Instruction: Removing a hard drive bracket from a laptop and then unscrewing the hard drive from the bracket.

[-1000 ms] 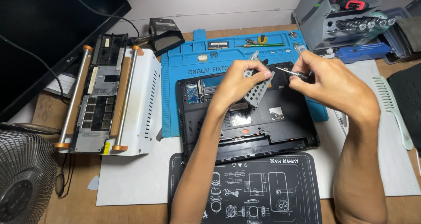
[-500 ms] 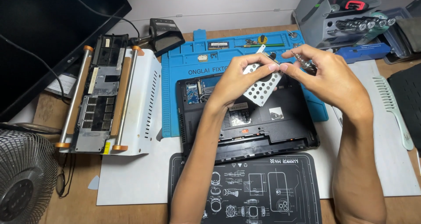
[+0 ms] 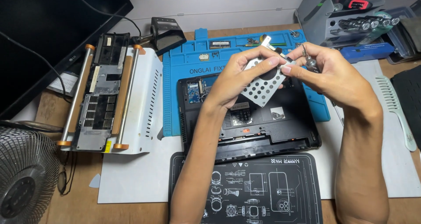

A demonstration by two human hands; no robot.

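1. A wooden desk [image 3: 79, 206] carries everything. A dark monitor [image 3: 39, 35] stands at the far left corner.
2. A white metal cover [image 3: 147, 118] with vent slits lies at the left of the desk, and on it rests a long circuit assembly [image 3: 98, 101] between two metal rods with orange ends.
3. A blue repair mat [image 3: 193, 81] lies in the middle, and on it sits an opened black laptop [image 3: 263, 127] with its underside up.
4. A black mat [image 3: 258, 189] with white drawings lies just in front of the laptop, near the person.
5. A round fan [image 3: 22, 180] with a wire grille is at the lower left edge.
6. A grey tool holder [image 3: 351, 17] with screwdriver bits stands at the far right, and a pale green comb [image 3: 394, 110] lies on the right side.
7. The left hand [image 3: 239, 77] is above the laptop and holds a perforated metal bracket [image 3: 263, 86] by its upper edge, between thumb and fingers.
8. The right hand [image 3: 333, 77] pinches the upper right corner of the same bracket with its fingertips, and it also holds a small screwdriver [image 3: 309, 61] in the closed fingers.
9. The bracket is lifted in the air, tilted, over the back part of the laptop and not touching it.
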